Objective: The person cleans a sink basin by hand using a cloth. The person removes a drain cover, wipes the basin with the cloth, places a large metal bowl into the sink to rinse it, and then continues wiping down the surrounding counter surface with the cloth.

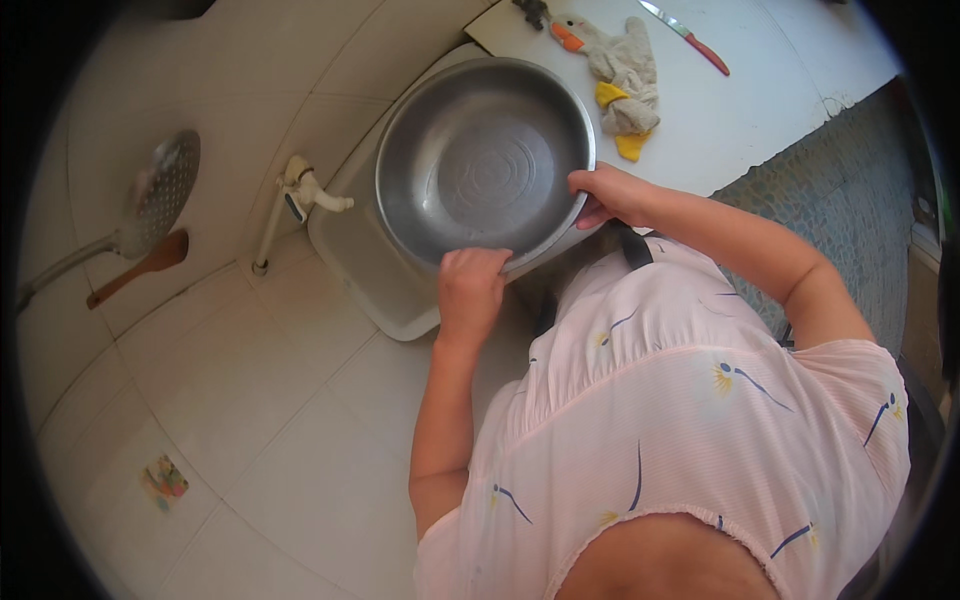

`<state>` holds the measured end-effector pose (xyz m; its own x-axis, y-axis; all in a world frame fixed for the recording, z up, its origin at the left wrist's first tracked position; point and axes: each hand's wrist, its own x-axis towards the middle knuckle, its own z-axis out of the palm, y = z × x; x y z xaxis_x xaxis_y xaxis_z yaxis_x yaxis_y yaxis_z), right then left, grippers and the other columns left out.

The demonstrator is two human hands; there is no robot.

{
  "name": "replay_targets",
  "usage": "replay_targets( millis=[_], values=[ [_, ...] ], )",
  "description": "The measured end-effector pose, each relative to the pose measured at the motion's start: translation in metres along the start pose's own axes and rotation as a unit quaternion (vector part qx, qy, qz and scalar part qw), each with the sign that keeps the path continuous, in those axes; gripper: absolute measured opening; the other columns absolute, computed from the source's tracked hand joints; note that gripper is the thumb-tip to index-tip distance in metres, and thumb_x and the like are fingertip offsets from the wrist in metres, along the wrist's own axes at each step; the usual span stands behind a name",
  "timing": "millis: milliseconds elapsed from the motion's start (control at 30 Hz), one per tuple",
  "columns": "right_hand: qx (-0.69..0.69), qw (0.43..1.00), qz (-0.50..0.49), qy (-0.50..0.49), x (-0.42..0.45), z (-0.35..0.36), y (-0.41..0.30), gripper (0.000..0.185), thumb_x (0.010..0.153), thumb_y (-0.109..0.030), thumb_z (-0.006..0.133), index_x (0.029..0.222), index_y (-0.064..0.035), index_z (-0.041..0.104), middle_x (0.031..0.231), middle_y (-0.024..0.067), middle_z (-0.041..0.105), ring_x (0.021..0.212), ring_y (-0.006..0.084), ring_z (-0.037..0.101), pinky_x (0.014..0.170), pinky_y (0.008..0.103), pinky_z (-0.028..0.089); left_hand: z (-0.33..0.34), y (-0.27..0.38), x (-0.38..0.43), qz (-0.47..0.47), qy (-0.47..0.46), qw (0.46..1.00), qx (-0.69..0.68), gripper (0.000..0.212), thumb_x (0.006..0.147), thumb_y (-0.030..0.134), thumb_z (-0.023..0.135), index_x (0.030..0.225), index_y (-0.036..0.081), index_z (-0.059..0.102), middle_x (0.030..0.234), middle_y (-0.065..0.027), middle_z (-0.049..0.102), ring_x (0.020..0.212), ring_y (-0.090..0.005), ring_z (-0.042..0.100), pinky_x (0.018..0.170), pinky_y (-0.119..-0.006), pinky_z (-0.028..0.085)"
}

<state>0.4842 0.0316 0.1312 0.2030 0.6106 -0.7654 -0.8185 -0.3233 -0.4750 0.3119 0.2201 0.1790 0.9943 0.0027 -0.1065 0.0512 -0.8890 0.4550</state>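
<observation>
A wide stainless steel basin (487, 165) is held over a white sink (358, 270), covering much of it. Its inside shows bare metal with ring marks on the bottom. My left hand (471, 289) grips the near rim, fingers over the edge. On the right side of the rim, my right hand (609, 195) has its thumb inside and its fingers below the outer wall. Left of the basin, a pale plastic tap (319, 193) reaches out from the tiled wall. Whether the basin rests on the sink's edge is hidden.
On the white counter (757, 112) lie a duck-shaped cloth (626, 75), a knife with a red handle (705, 52) and a dark scrubber (532, 11). A perforated metal skimmer (169, 184) and a wooden spatula (146, 266) hang at the tiled wall (217, 360).
</observation>
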Motion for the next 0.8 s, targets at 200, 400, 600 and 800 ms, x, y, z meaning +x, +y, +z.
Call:
replay_targets(
  millis=[200, 400, 600, 800],
  values=[
    [-0.019, 0.999, 0.036, -0.036, 0.03, 0.009, 0.014, 0.031, 0.083, -0.018, 0.051, 0.097, 0.009, 0.056, 0.088, 0.0164, 0.065, 0.065, 0.0216, 0.067, 0.056, 0.0266, 0.057, -0.003, -0.001, -0.025, -0.087, 0.087, 0.988, 0.091, 0.038, 0.07, 0.018, 0.072, 0.106, 0.01, 0.063, 0.113, -0.0063, 0.062, 0.113, -0.0262, 0.051, 0.099, -0.047, 0.03],
    [-0.055, 0.996, 0.068, -0.035, 0.046, 0.035, 0.019, 0.043, 0.084, -0.026, 0.055, 0.105, 0.011, 0.05, 0.082, 0.0155, 0.062, 0.062, 0.0233, 0.067, 0.054, 0.029, 0.057, 0.022, -0.016, -0.032, -0.088, 0.001, 0.996, 0.034, 0.032, 0.075, 0.016, 0.071, 0.105, 0.007, 0.064, 0.103, -0.0092, 0.066, 0.101, -0.0289, 0.058, 0.091, -0.042, 0.039],
    [-0.136, 0.988, 0.026, -0.073, 0.042, 0.037, 0.002, 0.087, 0.079, -0.064, 0.056, 0.131, 0.0037, 0.039, 0.132, 0.0233, 0.043, 0.084, 0.023, 0.066, 0.069, 0.0298, 0.055, 0.032, -0.076, -0.032, -0.17, 0.009, 0.974, -0.148, 0.023, 0.083, 0.021, 0.068, 0.093, 0.001, 0.063, 0.072, -0.008, 0.058, 0.068, -0.0155, 0.055, 0.064, -0.03, 0.044],
    [-0.056, 0.995, -0.084, 0.003, 0.045, -0.013, 0.004, 0.058, 0.087, -0.047, 0.057, 0.129, -0.0079, 0.047, 0.117, 0.0097, 0.056, 0.088, 0.0147, 0.063, 0.071, 0.0249, 0.051, -0.003, -0.109, -0.017, -0.347, 0.008, 0.868, -0.354, 0.028, 0.088, 0.028, 0.066, 0.096, 0.002, 0.063, 0.082, 0.0012, 0.06, 0.074, -0.0092, 0.052, 0.068, -0.026, 0.044]
  ],
)
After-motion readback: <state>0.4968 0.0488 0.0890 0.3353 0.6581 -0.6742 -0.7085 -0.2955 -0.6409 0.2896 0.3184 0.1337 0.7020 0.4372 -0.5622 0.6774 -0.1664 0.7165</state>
